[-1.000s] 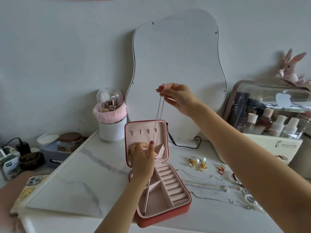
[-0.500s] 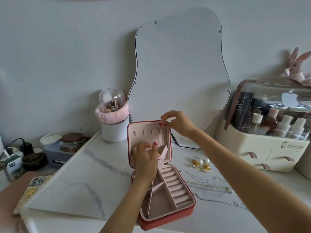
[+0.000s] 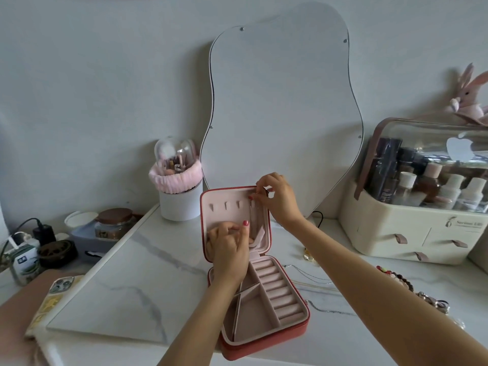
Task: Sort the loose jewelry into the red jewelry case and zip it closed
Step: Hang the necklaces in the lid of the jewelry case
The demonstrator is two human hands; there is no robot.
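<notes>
The right forearm [image 3: 369, 286] hides part of the loose chains [image 3: 311, 276]; the toy rabbit [image 3: 467, 99] is cut off.

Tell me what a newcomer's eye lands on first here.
The open red jewelry case at the front of the table, both hands inside its raised lid. The right hand pinches a thin necklace at the lid's top edge; the left hand holds the pocket below. Behind stands a wavy-edged mirror.

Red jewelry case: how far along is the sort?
Done: the red zip jewelry case stands open, trays bare. In hand: right hand hooks a thin silver chain necklace in the lid; left hand holds the lid pocket. Left: loose chains and beaded bracelets on the table, then zipping.
</notes>
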